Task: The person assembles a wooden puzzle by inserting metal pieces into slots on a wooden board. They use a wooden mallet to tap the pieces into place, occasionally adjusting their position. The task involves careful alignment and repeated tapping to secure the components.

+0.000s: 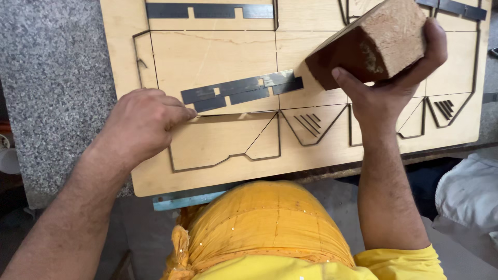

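Observation:
My right hand (394, 88) grips a thick wooden block (373, 41) and holds it raised above a plywood die board (218, 52) with thin cut slots. My left hand (140, 122) rests on the board with its fingertips pinching the left end of a notched dark steel strip (241, 89). The strip lies slanted across the board's middle, just above a long horizontal slot. The block hangs above and to the right of the strip's right end, apart from it.
A second notched steel strip (207, 10) lies near the board's top edge, and another (456, 8) at the top right. The board sits on a speckled granite slab (52, 78). A white cloth (467, 192) lies at the right.

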